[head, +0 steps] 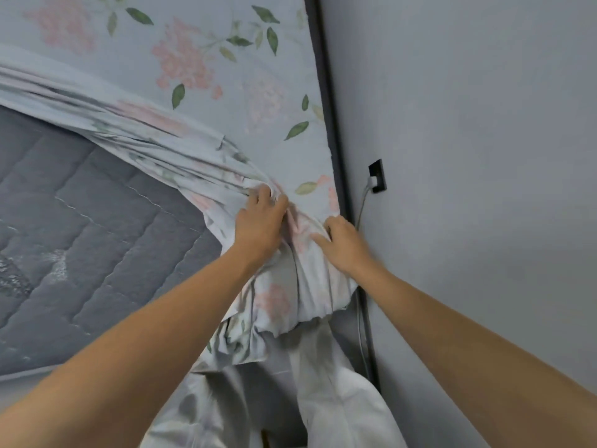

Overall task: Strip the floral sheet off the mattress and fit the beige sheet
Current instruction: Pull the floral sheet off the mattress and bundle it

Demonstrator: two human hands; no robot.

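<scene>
The floral sheet [206, 59], pale blue with pink blossoms and green leaves, still covers the far part of the mattress. Its near side is pulled back in a bunched fold, baring the grey quilted mattress [84, 215] at the left. My left hand [260, 223] grips a gathered bunch of the floral sheet close to the wall-side edge. My right hand [344, 244] holds the same bunch just to the right, fingers curled into the cloth. More of the sheet hangs crumpled below my hands. No beige sheet is in view.
A grey wall [468, 156] runs along the right, close to the mattress edge. A black wall socket [377, 176] sits on it, with a cable [363, 318] dropping down the gap. Pale cloth [326, 392] hangs in front of me at the bottom.
</scene>
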